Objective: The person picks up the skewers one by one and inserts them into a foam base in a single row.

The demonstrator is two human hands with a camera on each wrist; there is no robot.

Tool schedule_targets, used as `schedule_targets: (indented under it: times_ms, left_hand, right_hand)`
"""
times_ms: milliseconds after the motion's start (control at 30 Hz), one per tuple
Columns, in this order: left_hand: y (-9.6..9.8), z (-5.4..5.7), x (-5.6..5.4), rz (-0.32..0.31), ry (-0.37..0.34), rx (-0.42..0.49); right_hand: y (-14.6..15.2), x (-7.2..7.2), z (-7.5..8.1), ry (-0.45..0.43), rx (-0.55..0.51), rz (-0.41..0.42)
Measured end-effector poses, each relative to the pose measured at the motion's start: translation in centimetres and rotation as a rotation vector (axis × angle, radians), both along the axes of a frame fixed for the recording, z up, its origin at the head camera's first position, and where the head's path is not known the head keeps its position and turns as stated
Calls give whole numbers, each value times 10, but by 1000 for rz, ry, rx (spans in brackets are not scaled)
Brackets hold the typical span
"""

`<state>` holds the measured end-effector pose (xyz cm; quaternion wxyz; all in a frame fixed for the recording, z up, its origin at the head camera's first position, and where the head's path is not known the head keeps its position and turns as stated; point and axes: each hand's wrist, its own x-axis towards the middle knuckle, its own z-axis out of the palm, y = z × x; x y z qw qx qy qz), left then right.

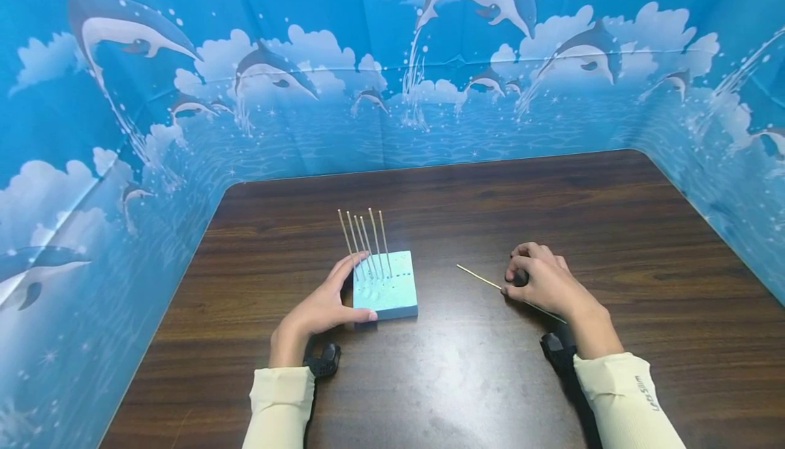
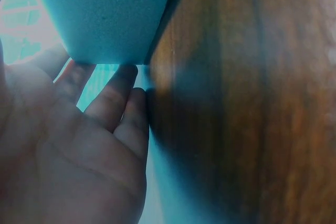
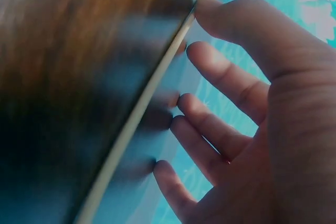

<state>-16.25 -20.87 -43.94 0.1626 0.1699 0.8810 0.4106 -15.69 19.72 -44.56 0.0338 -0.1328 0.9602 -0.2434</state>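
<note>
A light-blue foam block [image 1: 398, 293] sits on the table, its top dotted with small holes. Several thin wooden sticks [image 1: 384, 244] stand up from its left part, leaning slightly. My left hand [image 1: 319, 307] holds the block from the left, thumb at the front edge and fingers along the side; the left wrist view shows fingertips against the foam block [image 2: 110, 19]. To the right, another thin stick [image 1: 478, 276] lies on the table under my right hand [image 1: 548, 282]. In the right wrist view, the thumb touches this stick [image 3: 142, 103], while the other fingertips are spread apart against the table.
The dark wood-grain table [image 1: 454, 381] has rounded back corners. A blue cloth [image 1: 306, 129] printed with dolphins hangs around its back and sides. Black wrist devices are strapped near both cream sleeves [image 1: 625, 394].
</note>
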Motion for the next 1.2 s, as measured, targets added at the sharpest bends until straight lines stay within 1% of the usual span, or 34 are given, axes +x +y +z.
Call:
schedule_targets:
  times_ms: [200, 400, 500, 567, 700, 800, 967, 1067, 1200]
  left_hand:
    - [0, -1, 0, 3, 1, 3]
    - [-2, -2, 3, 4, -12, 2]
    - [-3, -3, 3, 3, -18, -2]
    - [-2, -4, 3, 3, -16, -8]
    - [-1, -3, 1, 8, -9, -8]
    - [-1, -1, 0, 15, -17, -7]
    - [-1, -1, 0, 14, -18, -13]
    - [-1, -1, 0, 8, -16, -9]
    - [-1, 0, -1, 1, -14, -5]
  right_hand:
    - [-1, 0, 1, 2, -1, 13]
    - [-3, -2, 0, 18, 6, 32]
    - [-3, -2, 0, 43, 11, 34]
    - [-4, -2, 2, 68, -11, 33]
    - [-9, -6, 13, 124, -110, 15]
    - [-17, -11, 23, 165, -184, -10]
    - [-42, -18, 49, 210, -318, -43]
    - [-62, -21, 65, 210, -439, -38]
    - [-92, -26, 80, 197, -599, 16]
